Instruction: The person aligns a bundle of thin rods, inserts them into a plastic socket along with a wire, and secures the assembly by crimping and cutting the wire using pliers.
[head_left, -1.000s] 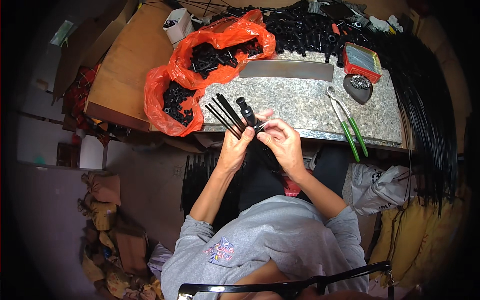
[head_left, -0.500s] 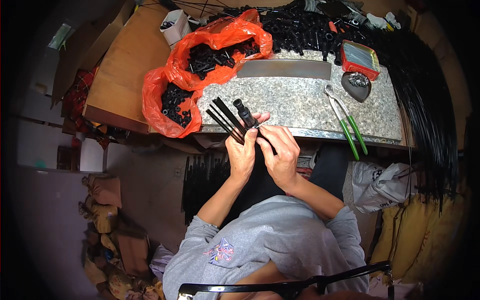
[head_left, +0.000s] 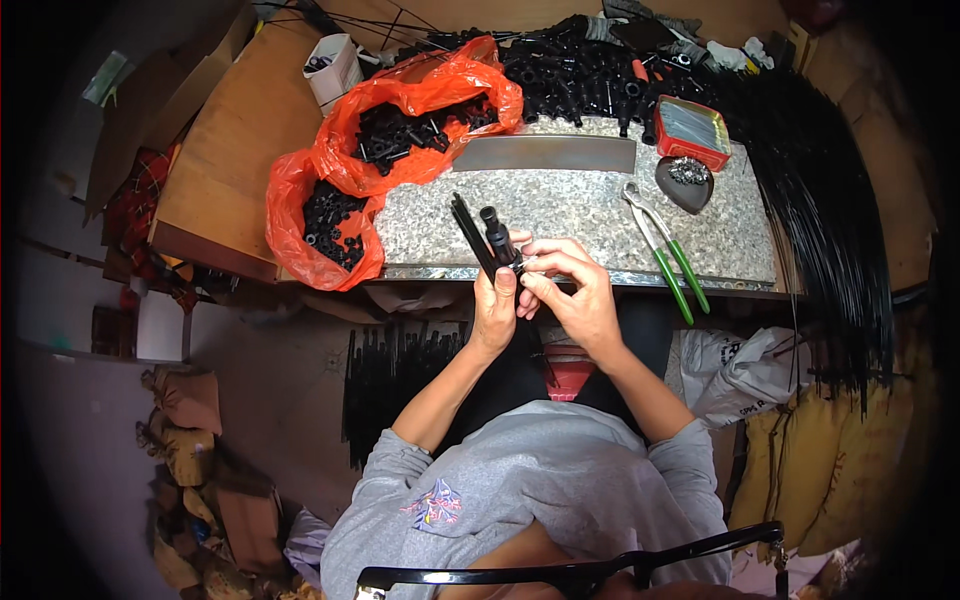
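My left hand (head_left: pixel 494 315) is closed around a black plastic tube-shaped part (head_left: pixel 496 232), which looks like an umbrella runner, held upright with its stepped end up. Beside it, the same hand holds a narrow bundle of thin black rods (head_left: pixel 468 230), like umbrella ribs, tilted to the left. My right hand (head_left: pixel 578 298) is closed in a pinch at the part's lower end, thumb against forefinger. Between those fingertips shows a fine pale strand that looks like thin wire (head_left: pixel 527 265). Both hands are in front of the table's near edge. My fingers hide where rods and part meet.
On the stone-topped table (head_left: pixel 420 225) lie green-handled pliers (head_left: pixel 665 255), a metal strip (head_left: pixel 545 153), a red box of thin pins (head_left: pixel 693 133) and a dark dish (head_left: pixel 685 185). Red bags (head_left: pixel 285 205) of black parts stand left. Long black rods (head_left: pixel 840 220) hang at right.
The rods, fanned out before, now stand close together beside the tube-shaped part. My right fingers have shifted at its lower end. The whole view has moved slightly, the table now lying further left.
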